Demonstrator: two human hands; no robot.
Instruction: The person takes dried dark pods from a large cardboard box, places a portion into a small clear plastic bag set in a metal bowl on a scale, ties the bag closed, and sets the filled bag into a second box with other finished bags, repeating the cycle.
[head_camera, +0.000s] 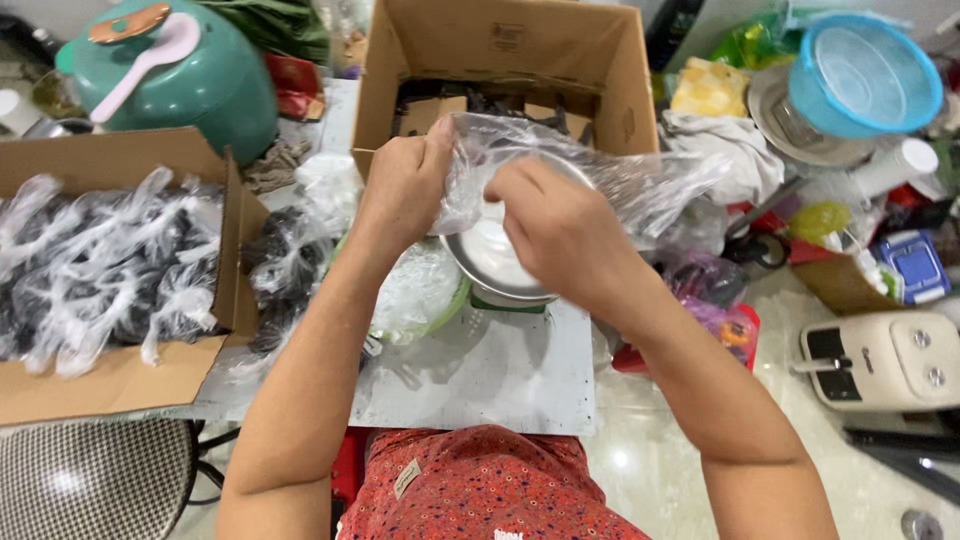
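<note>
A clear plastic bag (560, 165) is pinched shut-fingered by the left hand (405, 185) and right hand (560, 230), held above the steel bowl (490, 260) near the desk's (500, 370) far edge. The mouth is best spread evenly and kept over the bowl.

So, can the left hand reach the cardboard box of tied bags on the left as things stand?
Probably yes: the box of tied bags lies open-topped beside the left hand, nothing between, but that hand now holds a clear plastic bag.
</note>
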